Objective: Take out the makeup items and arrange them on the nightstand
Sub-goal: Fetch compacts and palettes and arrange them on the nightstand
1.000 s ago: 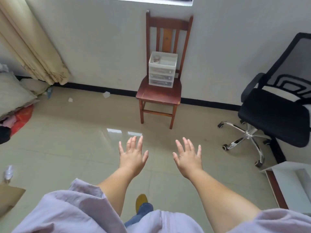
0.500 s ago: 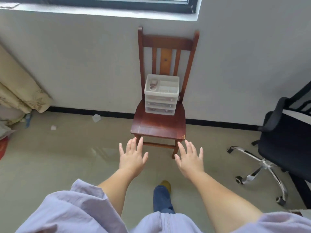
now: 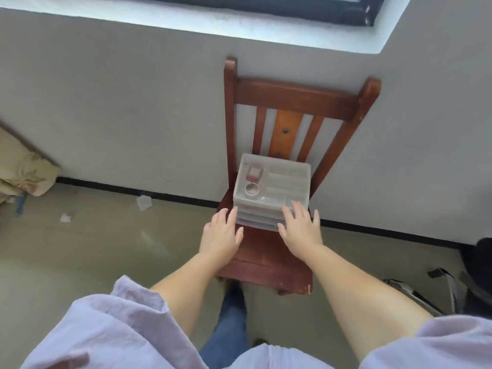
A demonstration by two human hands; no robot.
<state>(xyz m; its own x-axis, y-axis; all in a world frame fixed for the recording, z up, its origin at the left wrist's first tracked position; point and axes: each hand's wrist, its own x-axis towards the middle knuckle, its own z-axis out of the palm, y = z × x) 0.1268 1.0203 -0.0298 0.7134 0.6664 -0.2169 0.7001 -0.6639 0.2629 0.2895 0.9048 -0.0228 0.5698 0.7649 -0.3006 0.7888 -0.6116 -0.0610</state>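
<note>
A translucent white plastic drawer organizer (image 3: 288, 179) stands on the seat of a dark red wooden chair (image 3: 269, 265) against the wall. Its open top tray holds a small pinkish square item (image 3: 254, 173) and a small round item (image 3: 250, 188). My left hand (image 3: 221, 235) is stretched out with straight fingers, its tips at the organizer's lower left corner. My right hand (image 3: 300, 227) is stretched out too, fingers spread over the organizer's front right corner. Neither hand holds anything. What the drawers contain is hidden.
A grey wall and black baseboard run behind the chair, with a window sill above. A folded beige curtain (image 3: 22, 166) lies at the left. Small white scraps (image 3: 143, 202) lie on the tiled floor. An office chair base (image 3: 452, 286) sits at the right edge.
I have come much closer to the wooden chair. Both hands, earlier hovering in the air before the seat, now reach the front of the organizer.
</note>
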